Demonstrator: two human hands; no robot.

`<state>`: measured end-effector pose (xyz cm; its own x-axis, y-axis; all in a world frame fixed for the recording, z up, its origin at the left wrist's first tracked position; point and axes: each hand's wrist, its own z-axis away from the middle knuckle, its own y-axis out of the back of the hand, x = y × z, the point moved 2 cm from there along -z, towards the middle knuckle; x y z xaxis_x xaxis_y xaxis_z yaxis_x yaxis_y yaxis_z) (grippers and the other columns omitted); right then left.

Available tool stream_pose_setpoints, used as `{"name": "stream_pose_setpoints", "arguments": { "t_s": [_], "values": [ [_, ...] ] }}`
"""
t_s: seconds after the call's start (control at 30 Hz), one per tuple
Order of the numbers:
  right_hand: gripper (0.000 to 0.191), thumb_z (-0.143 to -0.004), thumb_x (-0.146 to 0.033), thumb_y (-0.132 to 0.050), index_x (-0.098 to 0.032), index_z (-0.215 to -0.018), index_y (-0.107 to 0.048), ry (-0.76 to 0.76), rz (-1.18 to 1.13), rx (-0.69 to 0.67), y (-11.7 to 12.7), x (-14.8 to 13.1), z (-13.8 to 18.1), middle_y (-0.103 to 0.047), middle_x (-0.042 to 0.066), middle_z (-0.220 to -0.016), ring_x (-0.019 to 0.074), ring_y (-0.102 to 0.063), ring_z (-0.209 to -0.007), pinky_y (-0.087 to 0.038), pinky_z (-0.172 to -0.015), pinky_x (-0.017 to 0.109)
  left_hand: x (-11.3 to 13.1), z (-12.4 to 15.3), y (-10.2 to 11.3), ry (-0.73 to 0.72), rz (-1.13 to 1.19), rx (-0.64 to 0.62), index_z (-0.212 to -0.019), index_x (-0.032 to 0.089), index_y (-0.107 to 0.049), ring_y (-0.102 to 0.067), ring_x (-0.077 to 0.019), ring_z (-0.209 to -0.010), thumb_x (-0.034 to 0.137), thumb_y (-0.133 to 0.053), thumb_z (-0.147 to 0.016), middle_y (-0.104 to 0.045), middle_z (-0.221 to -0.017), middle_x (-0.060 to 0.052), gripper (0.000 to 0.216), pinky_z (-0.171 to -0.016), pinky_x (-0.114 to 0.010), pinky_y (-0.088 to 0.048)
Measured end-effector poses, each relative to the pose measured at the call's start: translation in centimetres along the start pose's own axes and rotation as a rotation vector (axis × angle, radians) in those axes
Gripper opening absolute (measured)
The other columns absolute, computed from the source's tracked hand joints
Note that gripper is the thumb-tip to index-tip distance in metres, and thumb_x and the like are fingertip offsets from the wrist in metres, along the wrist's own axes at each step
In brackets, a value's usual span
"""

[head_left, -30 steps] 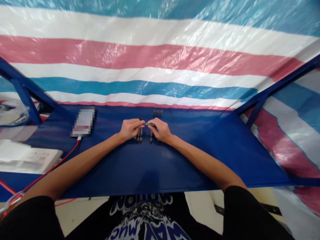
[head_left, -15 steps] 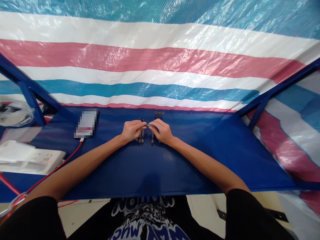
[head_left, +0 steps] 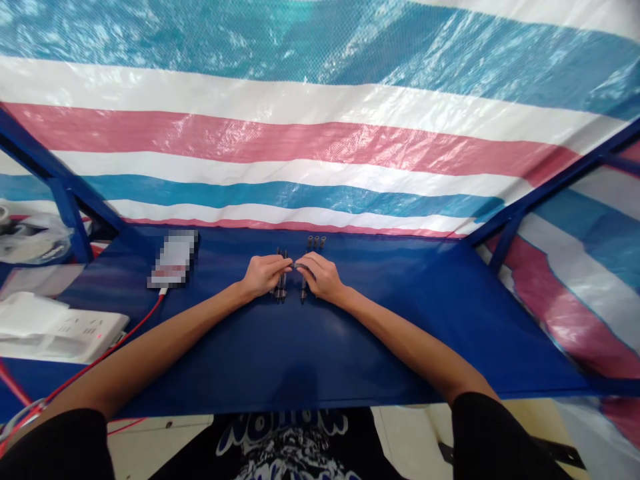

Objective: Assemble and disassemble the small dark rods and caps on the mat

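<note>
My left hand [head_left: 262, 275] and my right hand [head_left: 323, 275] meet fingertip to fingertip above the blue tabletop. Both are closed in a pinch on a small dark grey part [head_left: 295, 266] between them, mostly covered by the fingers. Under and beside the left hand lie a few slim dark rods [head_left: 283, 293] with narrow tips toward me. Another slim rod [head_left: 303, 293] lies by the right fingers, partly hidden. Just beyond the right hand, three short grey hollow cylinders [head_left: 317, 241] stand or lie in a row; which, I cannot tell.
A phone [head_left: 173, 259], blurred out, lies left with a red cable [head_left: 145, 313] plugged in. Nearer me at left is a white power strip [head_left: 95, 327]. Blue frame bars [head_left: 70, 213] rise at both sides, and a striped plastic sheet [head_left: 300, 143] hangs behind the tabletop [head_left: 400, 320].
The view has tilted up slightly, so everything sits lower in the picture. Both hands keep their pinch on the small part, with barely any shift between them.
</note>
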<state>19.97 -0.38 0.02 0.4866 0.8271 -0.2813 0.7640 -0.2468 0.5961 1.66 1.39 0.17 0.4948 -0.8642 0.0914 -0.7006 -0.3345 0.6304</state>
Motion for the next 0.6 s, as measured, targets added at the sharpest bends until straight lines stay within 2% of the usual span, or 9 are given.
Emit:
{"name": "stream_pose_setpoints", "arguments": {
  "t_s": [0.17,0.4,0.6],
  "values": [
    [0.020,-0.095,-0.022,-0.043,-0.013,-0.098,-0.061,0.026,-0.003,0.006,-0.02,-0.06,-0.06,-0.064,0.011,-0.091,0.0180,-0.059,-0.087,-0.053,-0.081,0.032,0.01,0.02,0.01,-0.015,-0.010,0.007,-0.090,0.015,-0.069,-0.054,-0.0083,-0.053,0.029,-0.049,-0.094,-0.061,-0.062,-0.001,0.025,-0.051,-0.019,-0.038],
    [0.021,-0.095,-0.027,-0.046,-0.014,-0.102,-0.062,-0.042,-0.034,0.008,0.24,-0.11,-0.29,-0.065,0.011,-0.093,0.0183,-0.061,-0.088,-0.053,-0.081,0.033,0.28,-0.19,0.17,-0.042,-0.072,0.076,-0.090,0.016,-0.067,-0.059,-0.0100,-0.060,0.023,-0.055,-0.091,-0.066,-0.069,-0.002,0.015,-0.057,-0.021,-0.044],
    [0.020,-0.095,-0.026,-0.047,-0.015,-0.097,-0.064,-0.013,-0.030,0.031,-0.06,0.09,-0.08,-0.065,0.010,-0.091,0.0183,-0.061,-0.088,-0.053,-0.081,0.033,0.35,-0.05,0.01,-0.075,-0.127,0.018,-0.094,0.016,-0.067,-0.060,-0.0102,-0.062,0.025,-0.049,-0.094,-0.067,-0.070,-0.003,0.020,-0.057,-0.021,-0.045]
  ]
}}
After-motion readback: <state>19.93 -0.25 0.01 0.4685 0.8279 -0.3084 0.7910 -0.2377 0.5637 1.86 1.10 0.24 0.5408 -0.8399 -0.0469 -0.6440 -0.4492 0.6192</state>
